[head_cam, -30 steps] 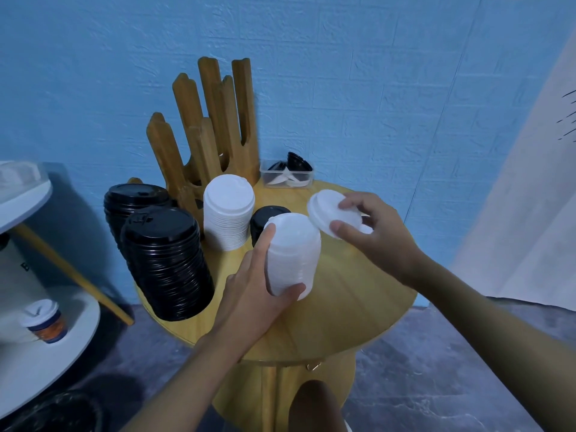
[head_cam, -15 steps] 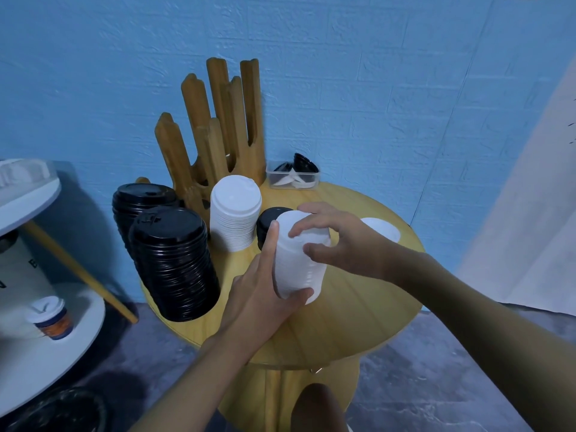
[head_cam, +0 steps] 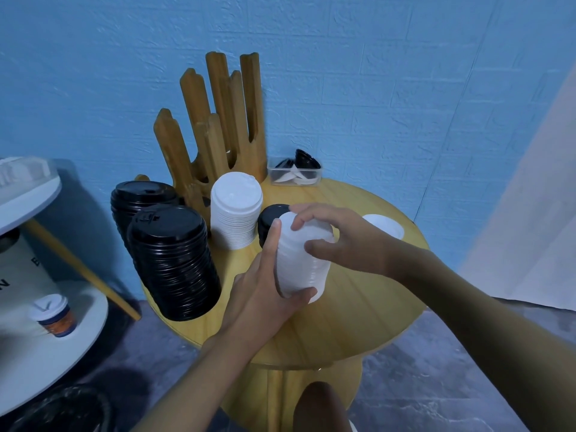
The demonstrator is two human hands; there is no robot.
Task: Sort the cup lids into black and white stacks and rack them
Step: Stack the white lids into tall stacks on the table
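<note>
My left hand (head_cam: 265, 288) grips a stack of white lids (head_cam: 304, 263) from the left, held over the round wooden table (head_cam: 358, 322). My right hand (head_cam: 346, 235) clasps the top of that same stack. A single white lid (head_cam: 386, 227) lies on the table behind my right hand. A short black stack (head_cam: 269, 219) sits partly hidden behind the held stack. A taller white stack (head_cam: 236, 208) stands in front of the wooden rack (head_cam: 218, 120). Two tall black stacks (head_cam: 174, 260) (head_cam: 137, 198) stand at the table's left.
A clear plastic box (head_cam: 294, 173) with small black and white pieces sits at the table's back edge against the blue wall. A white two-tier stand (head_cam: 46, 347) on the left carries a paper cup (head_cam: 54, 314). A dark bin (head_cam: 62, 410) sits on the floor below.
My right hand put down the single white lid on the table's right side and came over onto the top of the white stack in my left hand. The camera has tilted slightly.
</note>
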